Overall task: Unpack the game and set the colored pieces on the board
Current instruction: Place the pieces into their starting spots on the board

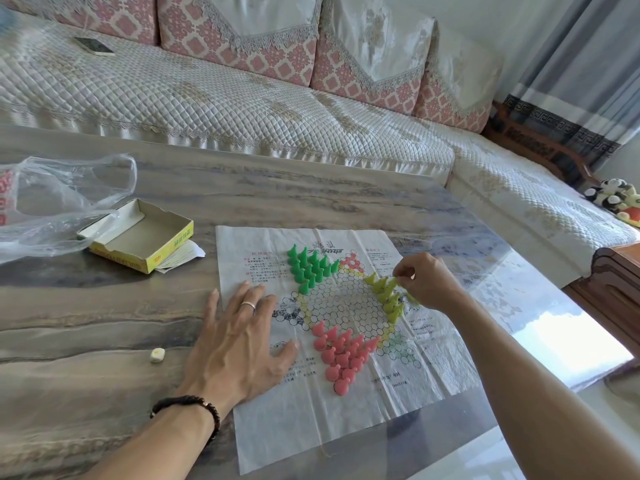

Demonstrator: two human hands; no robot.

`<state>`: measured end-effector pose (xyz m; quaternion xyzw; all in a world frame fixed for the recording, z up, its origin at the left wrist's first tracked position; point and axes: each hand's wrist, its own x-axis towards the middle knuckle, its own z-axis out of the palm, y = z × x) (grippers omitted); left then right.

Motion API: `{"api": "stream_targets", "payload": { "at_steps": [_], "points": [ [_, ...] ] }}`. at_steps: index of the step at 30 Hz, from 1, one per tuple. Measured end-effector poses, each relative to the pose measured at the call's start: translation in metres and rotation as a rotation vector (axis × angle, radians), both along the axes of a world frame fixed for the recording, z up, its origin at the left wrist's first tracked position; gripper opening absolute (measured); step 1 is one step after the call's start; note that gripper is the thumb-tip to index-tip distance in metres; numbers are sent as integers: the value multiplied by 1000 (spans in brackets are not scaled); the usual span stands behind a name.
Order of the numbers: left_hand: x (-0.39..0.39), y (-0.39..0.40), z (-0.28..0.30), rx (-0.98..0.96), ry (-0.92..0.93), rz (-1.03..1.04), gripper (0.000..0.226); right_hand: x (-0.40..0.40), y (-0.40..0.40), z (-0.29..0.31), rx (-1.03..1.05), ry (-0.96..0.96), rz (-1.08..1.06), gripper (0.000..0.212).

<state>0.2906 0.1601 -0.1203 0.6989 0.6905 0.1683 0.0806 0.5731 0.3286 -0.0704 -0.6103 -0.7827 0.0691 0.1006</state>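
- Left hand (239,344): lies flat, fingers straight and spread, palm down on the left edge of the paper game board (346,420), holding nothing. A ring sits on one finger; a dark bead bracelet (194,408) circles the wrist.
- Paper game board: creased sheet, spread on the marbled table (104,323).
- Pink pieces (341,351): upright in a triangular cluster on the near part of the board.
- Die (156,355): on the table, left of the left hand.
- Right hand (427,282): fingers curled, thumb and fingertips pinching one yellow-green piece at the right edge of the yellow-green pieces (388,294).
- Green pieces (310,266): upright cluster on the far left of the board.
- Open yellow box (138,235): left of the board, partly under a clear plastic bag (59,202).
- Quilted sofa (242,109): beyond the table.
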Motion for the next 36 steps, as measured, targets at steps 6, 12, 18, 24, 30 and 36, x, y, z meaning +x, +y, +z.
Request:
{"api": "stream_targets", "payload": {
  "at_steps": [6, 12, 18, 24, 30, 36],
  "points": [
    [1, 0, 0, 2, -1, 3, 77, -3, -3, -3, -2, -43, 29, 16],
    [0, 0, 0, -4, -2, 2, 78, -3, -6, -1, -35, -41, 13, 20],
    [0, 0, 0, -1, -9, -2, 78, 9, 6, 12, 59, -25, -67, 14],
    [0, 0, 0, -8, -2, -6, 79, 9, 17, 9, -21, 10, -146, 9],
    [0, 0, 1, -4, -11, -3, 78, 2, 28, 2, -98, -47, -159, 16],
    [0, 0, 1, -6, -2, -9, 78, -3, 28, 5, -158, -100, -153, 9]
  ]
}}
